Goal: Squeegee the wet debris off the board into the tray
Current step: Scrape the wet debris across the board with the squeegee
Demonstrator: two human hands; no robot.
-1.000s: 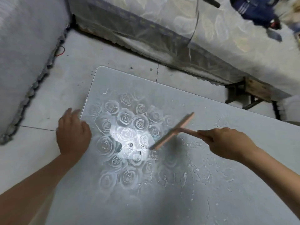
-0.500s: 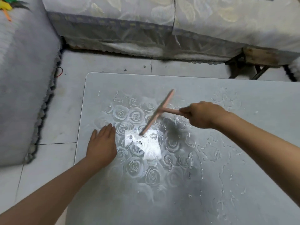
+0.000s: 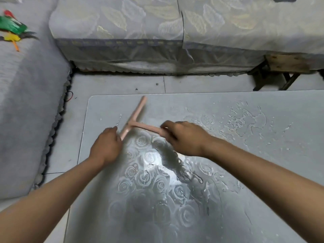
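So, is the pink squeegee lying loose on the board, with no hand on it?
No, the right hand grips the handle of the squeegee near the far left corner of the board.

I see a grey board [image 3: 192, 104] with a rose picture [image 3: 149, 174] on it. Small wet bits [image 3: 245, 118] lie on the board, far to the right of the roses. A wet streak [image 3: 182, 168] lies at the roses' right edge. A pink squeegee [image 3: 135, 114] is just behind the roses.

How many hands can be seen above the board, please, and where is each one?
2. The left hand is by the left edge of the board, at the near end of the squeegee blade; a grip is not clear. The right hand holds the squeegee handle.
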